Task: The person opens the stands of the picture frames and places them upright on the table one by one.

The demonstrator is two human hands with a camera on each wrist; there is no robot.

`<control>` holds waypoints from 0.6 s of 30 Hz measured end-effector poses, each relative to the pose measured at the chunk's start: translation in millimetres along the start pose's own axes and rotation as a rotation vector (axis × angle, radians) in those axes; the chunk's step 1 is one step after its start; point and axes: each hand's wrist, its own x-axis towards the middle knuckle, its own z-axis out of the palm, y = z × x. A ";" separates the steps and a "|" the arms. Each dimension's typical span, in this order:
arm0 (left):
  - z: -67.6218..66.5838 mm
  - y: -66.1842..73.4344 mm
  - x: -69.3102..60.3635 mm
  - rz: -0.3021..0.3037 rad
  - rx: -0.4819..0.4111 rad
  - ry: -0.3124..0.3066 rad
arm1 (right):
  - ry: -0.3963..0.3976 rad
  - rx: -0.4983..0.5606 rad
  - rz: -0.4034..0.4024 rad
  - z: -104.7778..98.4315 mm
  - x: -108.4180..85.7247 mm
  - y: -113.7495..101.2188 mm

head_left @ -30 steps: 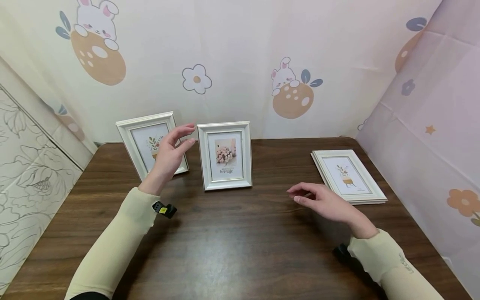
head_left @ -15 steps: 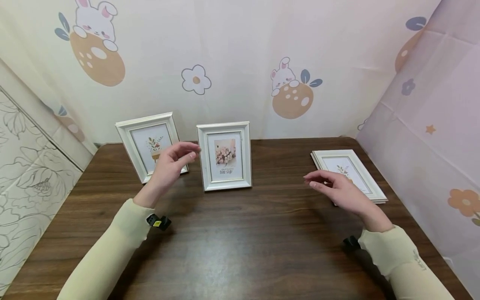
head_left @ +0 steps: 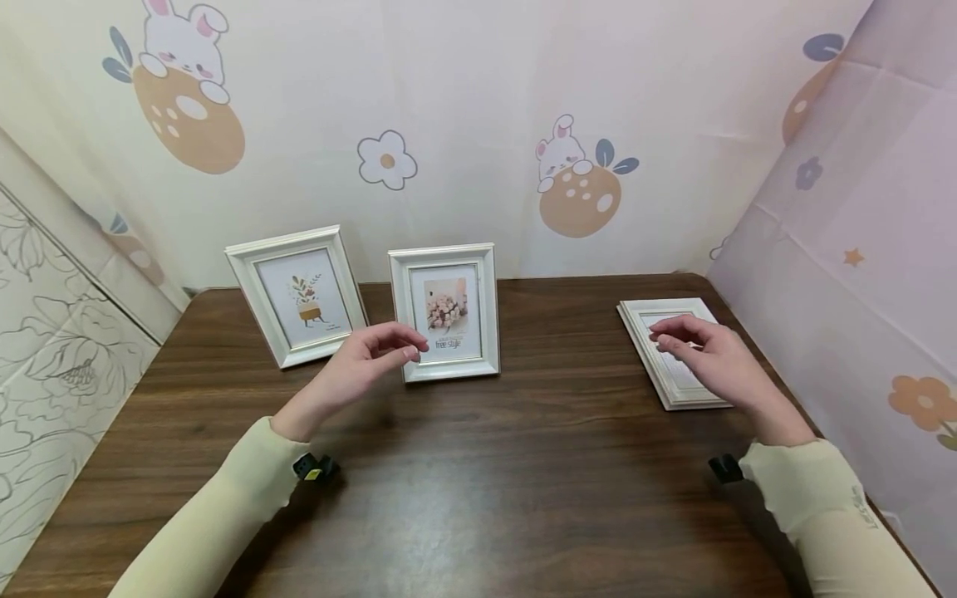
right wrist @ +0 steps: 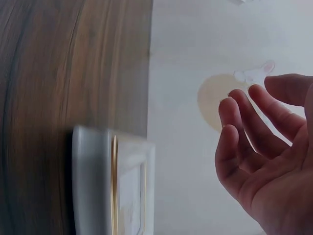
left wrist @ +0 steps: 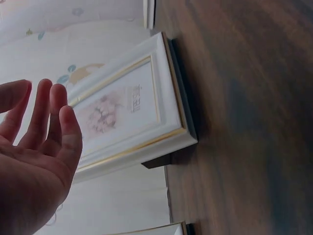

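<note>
My left hand (head_left: 366, 365) hovers in front of a standing white picture frame (head_left: 488, 332) with a bouquet print, its fingers loosely bent and holding nothing. In the left wrist view that picture frame (left wrist: 161, 98) leans back on a dark stand, apart from the fingers. Left of it stands a second white picture frame (head_left: 302, 295) with a potted-plant print. On the right my right hand (head_left: 718, 361) is above white picture frames (head_left: 643, 332) lying flat in a stack, and hides part of the top print. The right wrist view shows the stack's edge (right wrist: 93, 181) below the relaxed, bare fingers.
The brown wooden table (head_left: 463, 482) runs back to a curtain (head_left: 463, 100) printed with rabbits and flowers. Another curtain (head_left: 860, 316) hangs along the right edge. A patterned panel (head_left: 60, 349) borders the left side.
My left hand has come down and nearer, from beside the left picture frame to before the bouquet one. My right hand has moved right, over the stack. The picture frames stay put.
</note>
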 end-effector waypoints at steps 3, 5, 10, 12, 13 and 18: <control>5.0 1.9 -3.2 -0.012 0.021 -0.041 | 0.024 0.001 0.018 -7.7 0.1 9.0; 7.6 2.4 -4.8 -0.010 0.042 -0.063 | 0.031 0.000 0.020 -12.8 1.0 15.8; 12.3 0.7 -8.5 0.005 0.081 -0.120 | 0.064 -0.032 0.013 -23.2 6.3 29.8; 12.3 -0.4 -11.4 0.008 0.115 -0.138 | 0.072 -0.049 0.022 -26.3 9.6 32.6; 11.9 -1.3 -13.1 0.011 0.130 -0.148 | 0.075 -0.056 0.032 -27.7 11.4 33.5; 6.1 -7.7 -21.8 -0.005 0.184 -0.192 | 0.075 -0.116 0.109 -36.3 18.9 38.0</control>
